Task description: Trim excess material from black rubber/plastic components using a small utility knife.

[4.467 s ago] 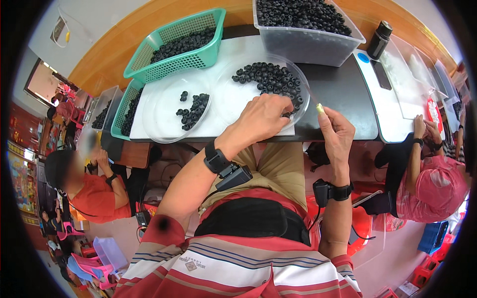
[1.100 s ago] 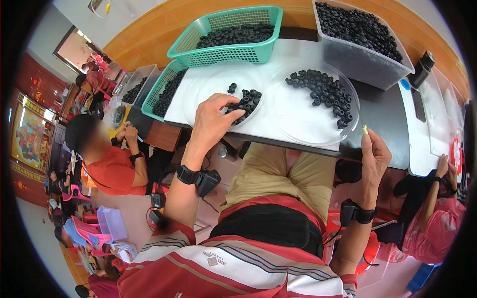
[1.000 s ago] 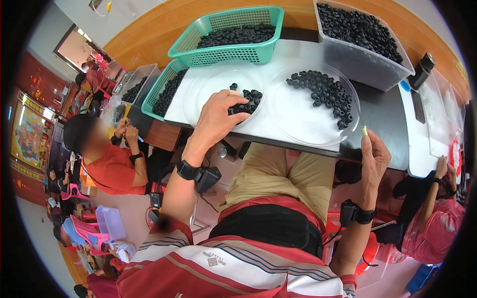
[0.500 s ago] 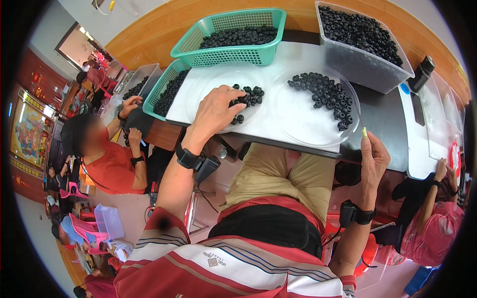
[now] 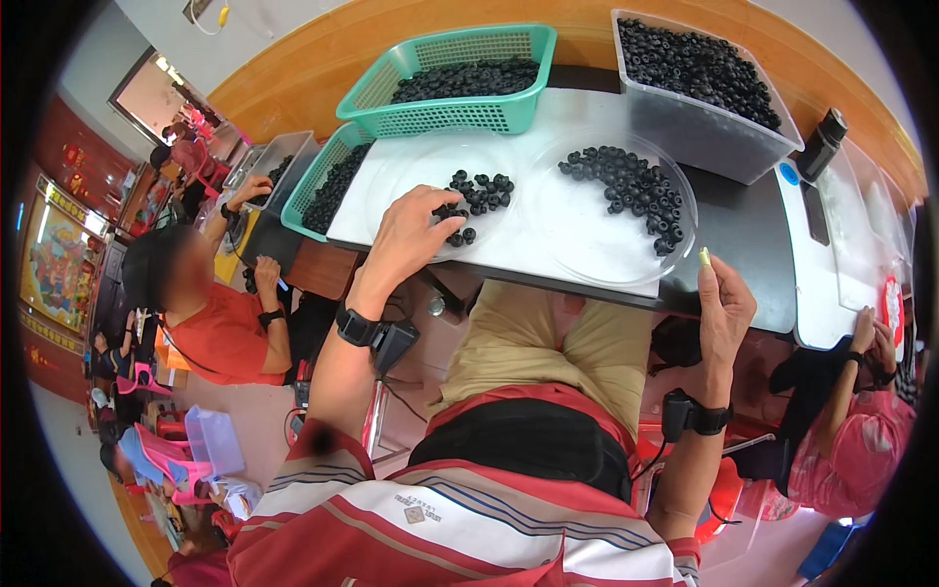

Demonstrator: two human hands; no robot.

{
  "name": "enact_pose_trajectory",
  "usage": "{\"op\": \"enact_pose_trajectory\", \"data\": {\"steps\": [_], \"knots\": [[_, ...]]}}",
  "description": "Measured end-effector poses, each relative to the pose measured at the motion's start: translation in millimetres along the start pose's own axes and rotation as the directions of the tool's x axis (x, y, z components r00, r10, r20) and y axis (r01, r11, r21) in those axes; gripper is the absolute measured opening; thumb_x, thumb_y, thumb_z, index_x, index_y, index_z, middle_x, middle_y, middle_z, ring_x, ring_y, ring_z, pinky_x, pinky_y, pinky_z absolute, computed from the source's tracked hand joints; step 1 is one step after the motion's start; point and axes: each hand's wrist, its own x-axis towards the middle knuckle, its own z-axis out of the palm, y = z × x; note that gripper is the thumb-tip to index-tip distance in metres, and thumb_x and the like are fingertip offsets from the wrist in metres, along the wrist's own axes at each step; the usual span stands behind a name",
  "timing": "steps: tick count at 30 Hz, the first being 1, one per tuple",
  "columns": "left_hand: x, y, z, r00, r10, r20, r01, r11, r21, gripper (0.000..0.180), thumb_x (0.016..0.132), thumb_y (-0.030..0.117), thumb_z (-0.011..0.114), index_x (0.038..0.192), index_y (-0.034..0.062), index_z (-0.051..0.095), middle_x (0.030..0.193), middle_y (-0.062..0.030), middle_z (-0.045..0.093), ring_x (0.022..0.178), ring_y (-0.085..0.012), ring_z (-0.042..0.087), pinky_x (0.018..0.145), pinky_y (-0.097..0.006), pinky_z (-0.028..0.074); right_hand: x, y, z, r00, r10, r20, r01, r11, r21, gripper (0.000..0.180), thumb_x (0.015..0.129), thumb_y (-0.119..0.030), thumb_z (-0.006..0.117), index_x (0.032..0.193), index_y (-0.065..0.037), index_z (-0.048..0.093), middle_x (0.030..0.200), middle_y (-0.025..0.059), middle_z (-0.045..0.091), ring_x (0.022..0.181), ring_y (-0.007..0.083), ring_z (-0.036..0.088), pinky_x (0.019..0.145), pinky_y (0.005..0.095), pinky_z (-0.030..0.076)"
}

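My left hand [image 5: 409,233] reaches over the left clear round plate [image 5: 377,186]. Its thumb and forefinger curl round one or more small black ring-shaped pieces [image 5: 447,210] at the edge of a loose cluster [image 5: 481,194]; the other fingers are partly hidden. My right hand [image 5: 724,301] is raised at the table's front edge, pinching a short yellowish-green stick-like thing [image 5: 704,256] between thumb and fingers. Beside it, the right clear round plate [image 5: 577,249] carries a curved band of the same black pieces [image 5: 636,191].
A green basket [image 5: 450,115], a smaller green basket [image 5: 311,181] and a clear bin [image 5: 704,137] hold many black pieces. A black bottle [image 5: 824,144] and a phone [image 5: 815,215] are on the right. A co-worker in red [image 5: 225,323] sits left; another person [image 5: 856,440] sits right.
My left hand has drawn back slightly left and down, uncovering more of the cluster. My right hand has shifted slightly left. The left co-worker's far hand has moved toward their bin.
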Motion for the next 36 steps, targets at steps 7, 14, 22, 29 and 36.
{"op": "enact_pose_trajectory", "data": {"steps": [7,14,22,29,36], "knots": [[-13.3,6.2,-4.7,0.997,0.041,-0.059,-0.040,0.999,0.013,0.030,0.080,0.016,0.071,0.106,0.0017,0.068,0.105,-0.0144,0.065,0.096,-0.0311,0.062,0.081,-0.037,0.048,1.3,-2.8,-1.2,1.000,0.006,0.021,-0.006,1.000,0.003,0.030,0.093,-0.021,0.066,0.109,0.004,0.066,0.085,-0.0009,0.063,0.076,0.0060,0.052,0.068,0.0204,0.041],[-11.2,31.1,7.4,0.977,0.118,-0.180,-0.130,0.990,-0.058,0.025,0.078,0.008,0.073,0.101,0.0007,0.068,0.100,-0.0115,0.067,0.089,-0.0275,0.064,0.078,-0.033,0.050,-0.2,-1.5,-1.1,0.998,0.057,0.019,-0.058,0.998,0.040,0.030,0.092,-0.020,0.067,0.110,0.004,0.066,0.085,-0.0012,0.064,0.075,0.0052,0.053,0.068,0.0198,0.042],[27.7,97.9,65.9,0.917,0.379,-0.123,-0.396,0.899,-0.184,0.020,0.080,0.012,0.071,0.096,0.0010,0.067,0.099,-0.0128,0.067,0.092,-0.0315,0.064,0.080,-0.035,0.051,0.9,-3.2,0.6,0.998,0.067,-0.002,-0.067,0.998,0.001,0.028,0.092,-0.018,0.067,0.110,0.003,0.067,0.083,-0.0013,0.063,0.074,0.0050,0.051,0.067,0.0197,0.041],[57.3,115.0,109.1,0.910,0.416,-0.008,-0.415,0.907,-0.072,0.022,0.081,0.016,0.067,0.099,0.0037,0.068,0.097,-0.0140,0.064,0.092,-0.0348,0.061,0.077,-0.043,0.051,1.6,-2.7,0.8,0.998,0.062,0.009,-0.062,0.998,-0.002,0.027,0.092,-0.018,0.067,0.110,0.002,0.067,0.085,-0.0008,0.063,0.074,0.0052,0.052,0.067,0.0199,0.041],[67.0,117.0,116.8,0.918,0.391,0.069,-0.388,0.920,-0.052,0.020,0.080,0.013,0.065,0.098,0.0039,0.068,0.088,-0.0153,0.062,0.086,-0.0364,0.061,0.074,-0.045,0.050,1.3,-7.0,0.8,0.998,0.064,0.017,-0.063,0.997,-0.038,0.028,0.092,-0.019,0.068,0.110,0.002,0.067,0.085,-0.0004,0.063,0.075,0.0051,0.052,0.066,0.0197,0.041]]}}
